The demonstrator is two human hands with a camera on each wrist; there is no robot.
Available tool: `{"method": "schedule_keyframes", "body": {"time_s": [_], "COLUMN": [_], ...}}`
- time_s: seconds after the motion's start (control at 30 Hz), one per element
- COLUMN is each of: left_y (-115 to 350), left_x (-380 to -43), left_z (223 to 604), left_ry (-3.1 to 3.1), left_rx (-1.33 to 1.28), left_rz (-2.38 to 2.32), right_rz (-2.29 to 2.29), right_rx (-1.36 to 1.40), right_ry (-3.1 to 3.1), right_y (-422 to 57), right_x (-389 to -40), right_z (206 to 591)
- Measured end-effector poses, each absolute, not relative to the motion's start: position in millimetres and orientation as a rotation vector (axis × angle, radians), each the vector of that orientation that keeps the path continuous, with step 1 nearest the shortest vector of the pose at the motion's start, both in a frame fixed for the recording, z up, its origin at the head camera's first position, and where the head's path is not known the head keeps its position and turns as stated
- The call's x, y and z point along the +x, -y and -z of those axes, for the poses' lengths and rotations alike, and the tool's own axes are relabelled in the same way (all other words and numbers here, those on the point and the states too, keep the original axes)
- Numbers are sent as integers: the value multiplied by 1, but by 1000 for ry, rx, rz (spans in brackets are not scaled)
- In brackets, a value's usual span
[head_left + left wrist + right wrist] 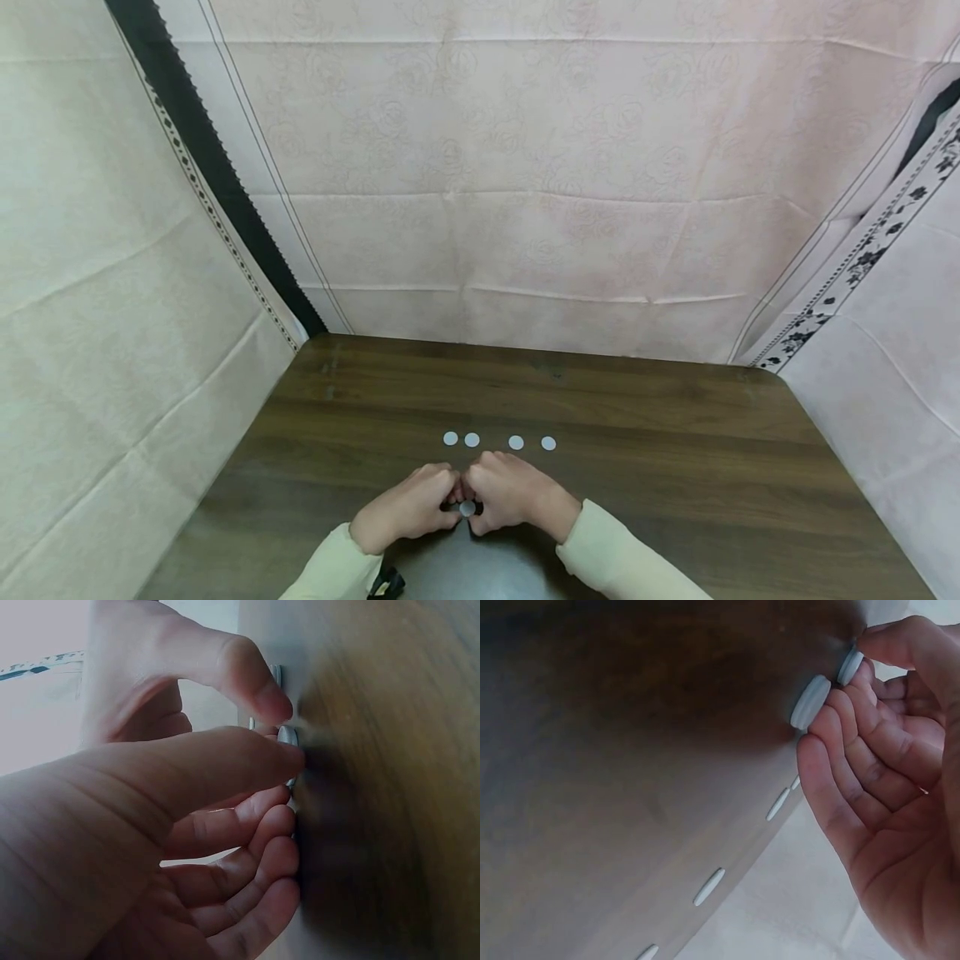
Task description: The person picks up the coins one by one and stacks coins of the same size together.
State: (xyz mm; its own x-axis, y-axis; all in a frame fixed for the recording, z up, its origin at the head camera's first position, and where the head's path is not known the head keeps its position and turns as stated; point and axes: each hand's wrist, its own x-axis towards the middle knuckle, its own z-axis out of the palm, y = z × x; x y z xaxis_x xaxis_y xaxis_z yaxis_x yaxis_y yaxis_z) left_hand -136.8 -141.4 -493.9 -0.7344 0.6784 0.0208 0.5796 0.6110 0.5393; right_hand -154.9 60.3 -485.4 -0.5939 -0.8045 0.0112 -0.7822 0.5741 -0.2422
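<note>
A small white disc lies close over the tabletop between my two hands. My left hand grips it from the left, the thumb in front of it in the left wrist view. From the right, my right hand holds the same disc, its thumb and curled fingers at the edge in the right wrist view. Beside the right hand's outer fingertips sits a thicker white disc or stack of discs, hidden under that hand in the head view. The knuckles of both hands nearly meet.
Beyond the hands, several white discs lie in a row on the brown wooden table, among them a left disc and a right disc. Pale patterned cloth hangs behind the table and along both sides.
</note>
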Motion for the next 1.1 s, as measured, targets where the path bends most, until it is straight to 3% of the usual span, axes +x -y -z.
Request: {"method": "schedule_keyframes", "body": {"time_s": [0.3, 0.53, 1.1], "left_y": [146, 142, 142], "left_x": [-141, -135, -137], "left_z": [504, 490, 492], "left_ry": [-2650, -2643, -2630], "left_rx": [1172, 1017, 1021], "left_rz": [-831, -785, -790], "right_rz": [379, 389, 378], "right_rx": [-1360, -1375, -1338], "right_ry": [-2651, -2647, -2657], "right_y": [-61, -61, -59], "right_x": [-155, -156, -157], "right_z": [481, 481, 483]}}
